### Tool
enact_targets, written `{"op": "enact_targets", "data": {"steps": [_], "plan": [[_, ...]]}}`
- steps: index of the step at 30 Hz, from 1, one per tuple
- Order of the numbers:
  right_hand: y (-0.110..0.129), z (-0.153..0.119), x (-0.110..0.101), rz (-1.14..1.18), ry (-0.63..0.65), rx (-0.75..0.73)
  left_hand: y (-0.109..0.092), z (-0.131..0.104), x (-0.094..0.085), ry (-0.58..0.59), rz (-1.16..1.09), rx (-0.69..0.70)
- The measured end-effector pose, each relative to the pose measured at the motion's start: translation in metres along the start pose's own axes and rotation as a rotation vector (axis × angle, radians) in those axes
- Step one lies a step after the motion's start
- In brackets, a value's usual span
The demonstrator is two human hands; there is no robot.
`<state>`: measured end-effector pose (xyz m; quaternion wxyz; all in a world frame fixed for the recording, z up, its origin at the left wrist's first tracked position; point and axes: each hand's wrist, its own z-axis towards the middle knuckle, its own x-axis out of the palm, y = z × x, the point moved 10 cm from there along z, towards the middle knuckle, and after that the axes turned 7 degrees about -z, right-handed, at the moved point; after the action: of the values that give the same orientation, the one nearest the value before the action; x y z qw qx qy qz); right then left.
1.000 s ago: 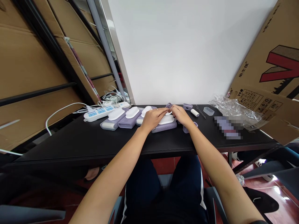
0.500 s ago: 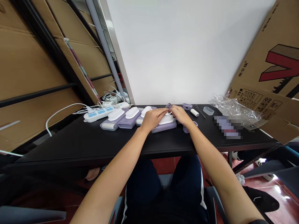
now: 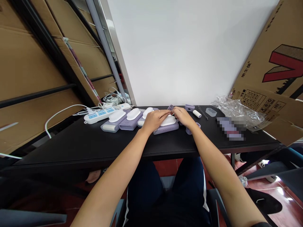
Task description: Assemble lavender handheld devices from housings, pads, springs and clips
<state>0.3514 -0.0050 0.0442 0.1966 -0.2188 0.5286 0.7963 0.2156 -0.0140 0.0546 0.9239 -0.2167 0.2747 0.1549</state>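
My left hand and my right hand meet at the fingertips over a purple case with a white bristled brush. Both hands are closed, pinching at a small purple plastic part that shows just beyond the fingers. The fingers hide most of that part and some of the brush. Left of my hands stand similar purple cases with white tops, in a row. Beneath my right wrist lies another purple plastic piece, partly covered by the forearm.
A white power strip with cables is at the left. Toward the right lie a purple holder, a white roller, a dark coiled strip, a clear tray, crumpled plastic film and a pixelated item. A cardboard box leans behind.
Almost nothing differs. Both hands stay at the same spot over the case, with only slight finger movement, and the view has shifted a little.
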Motion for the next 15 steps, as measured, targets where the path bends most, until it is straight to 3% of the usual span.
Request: {"op": "enact_targets", "data": {"steps": [15], "plan": [[0.0025, -0.0008, 0.0008, -0.036, 0.053, -0.021, 0.0054, 0.0005, 0.005, 0.053, -0.115, -0.041]]}}
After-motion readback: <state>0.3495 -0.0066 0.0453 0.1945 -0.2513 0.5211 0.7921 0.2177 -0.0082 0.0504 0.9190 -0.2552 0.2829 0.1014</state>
